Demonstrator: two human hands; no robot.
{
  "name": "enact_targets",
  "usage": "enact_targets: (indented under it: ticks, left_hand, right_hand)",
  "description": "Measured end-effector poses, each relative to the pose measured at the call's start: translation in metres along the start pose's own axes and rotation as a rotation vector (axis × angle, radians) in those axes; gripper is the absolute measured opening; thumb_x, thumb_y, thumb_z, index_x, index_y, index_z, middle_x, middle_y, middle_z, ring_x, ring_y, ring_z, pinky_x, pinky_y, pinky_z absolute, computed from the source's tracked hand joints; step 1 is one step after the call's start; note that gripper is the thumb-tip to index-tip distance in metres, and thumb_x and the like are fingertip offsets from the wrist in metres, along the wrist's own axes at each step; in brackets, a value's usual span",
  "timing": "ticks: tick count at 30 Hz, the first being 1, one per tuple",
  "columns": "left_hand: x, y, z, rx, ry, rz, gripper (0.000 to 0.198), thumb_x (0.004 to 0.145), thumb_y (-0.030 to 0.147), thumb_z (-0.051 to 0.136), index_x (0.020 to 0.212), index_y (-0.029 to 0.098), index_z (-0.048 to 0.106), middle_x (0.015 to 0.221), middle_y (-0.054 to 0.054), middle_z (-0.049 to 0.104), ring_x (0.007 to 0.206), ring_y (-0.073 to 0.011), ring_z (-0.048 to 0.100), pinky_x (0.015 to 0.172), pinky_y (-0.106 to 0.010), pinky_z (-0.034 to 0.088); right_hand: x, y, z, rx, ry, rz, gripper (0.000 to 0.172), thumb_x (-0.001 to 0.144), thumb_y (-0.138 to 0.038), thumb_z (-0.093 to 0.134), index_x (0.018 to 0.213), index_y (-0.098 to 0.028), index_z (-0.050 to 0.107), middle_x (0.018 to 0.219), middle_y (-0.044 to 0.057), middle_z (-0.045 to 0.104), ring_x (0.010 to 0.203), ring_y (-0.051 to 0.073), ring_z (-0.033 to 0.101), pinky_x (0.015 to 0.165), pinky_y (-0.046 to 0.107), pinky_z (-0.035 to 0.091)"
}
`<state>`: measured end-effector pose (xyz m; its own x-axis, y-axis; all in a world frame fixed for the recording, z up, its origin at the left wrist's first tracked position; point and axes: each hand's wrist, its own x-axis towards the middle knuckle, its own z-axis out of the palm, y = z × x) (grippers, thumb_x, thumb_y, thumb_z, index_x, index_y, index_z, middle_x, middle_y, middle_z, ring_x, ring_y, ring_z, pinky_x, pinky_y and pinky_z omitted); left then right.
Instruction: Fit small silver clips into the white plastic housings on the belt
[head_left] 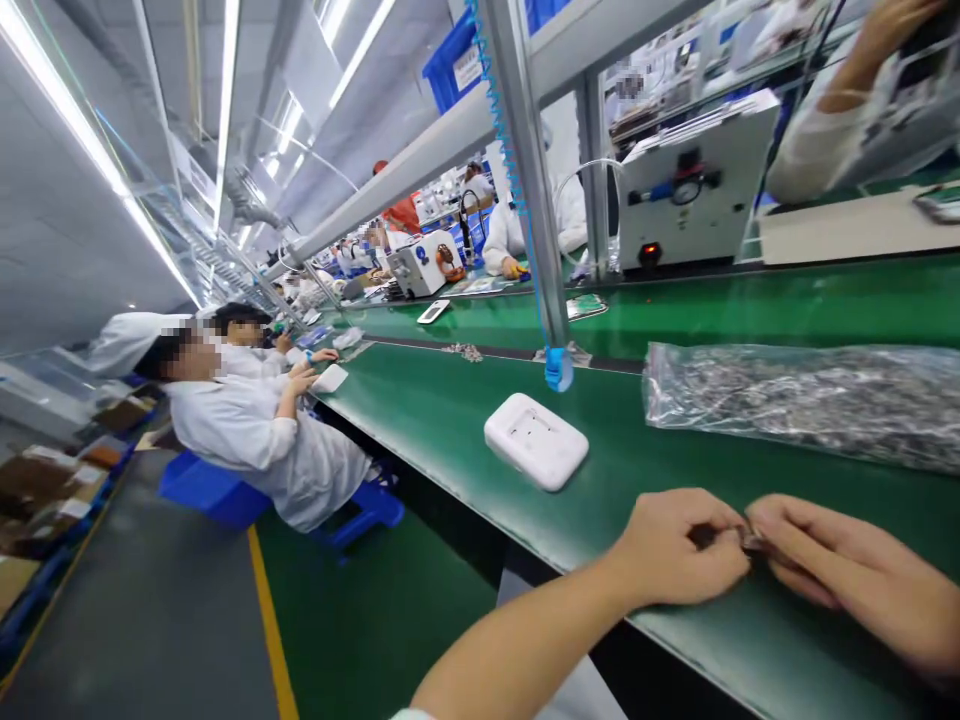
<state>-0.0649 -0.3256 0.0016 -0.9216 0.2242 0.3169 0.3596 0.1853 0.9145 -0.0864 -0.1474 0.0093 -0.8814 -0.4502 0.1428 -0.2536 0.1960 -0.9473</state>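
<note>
Pinch: left hand and right hand meet fingertip to fingertip, both grasping one tiny silvery piece, apparently metal; fingers hide its exact shape.
Tiny piece: held over the smooth green work surface, near its front edge.
White housing: a rounded, rectangular white plastic housing with a recessed compartment lies beyond the left hand, untouched.
Clear bag: a long clear plastic bag full of small grey parts lies beyond both hands, apart from them.
Drop risk: so small a piece could spring away if the two pinches pull unevenly, perhaps over the edge.
Bend risk: twisting too hard might deform it.
Sweep risk: a careless left forearm could knock the housing.
</note>
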Motion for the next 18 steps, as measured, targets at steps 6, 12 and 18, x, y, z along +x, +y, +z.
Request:
enact_targets:
  ticks: [6, 12, 18]
  left_hand:
    - [0.001, 0.005, -0.005, 0.405, 0.040, 0.219, 0.007, 0.072, 0.017, 0.057, 0.066, 0.020, 0.056, 0.077, -0.004, 0.069, 0.072, -0.0144, 0.064, 0.072, -0.025, 0.052]
    - [-0.006, 0.045, -0.012, 0.378, 0.075, 0.110, 0.017, 0.081, 0.019, 0.051, 0.068, 0.019, 0.063, 0.065, 0.001, 0.063, 0.062, -0.0117, 0.057, 0.060, -0.022, 0.044]
    - [0.018, 0.004, -0.021, 0.460, 0.059, 0.167, 0.015, 0.089, 0.033, 0.058, 0.082, 0.022, 0.066, 0.070, 0.005, 0.068, 0.057, -0.0102, 0.061, 0.057, -0.019, 0.046]
  right_hand:
    - [0.002, -0.024, -0.008, 0.381, -0.107, 0.370, 0.035, 0.092, -0.062, 0.062, 0.088, -0.028, 0.067, 0.060, -0.001, 0.043, 0.045, 0.012, 0.038, 0.043, 0.027, 0.035]
    - [0.001, -0.062, -0.017, -0.355, -0.198, -0.348, 0.020, 0.103, -0.029, 0.050, 0.102, -0.019, 0.067, 0.098, 0.007, 0.071, 0.089, 0.018, 0.066, 0.082, 0.030, 0.051]
    - [0.020, -0.051, -0.040, -1.105, -0.397, -0.336, 0.020, 0.109, -0.026, 0.043, 0.117, -0.019, 0.061, 0.111, 0.004, 0.074, 0.092, 0.018, 0.069, 0.073, 0.031, 0.046]
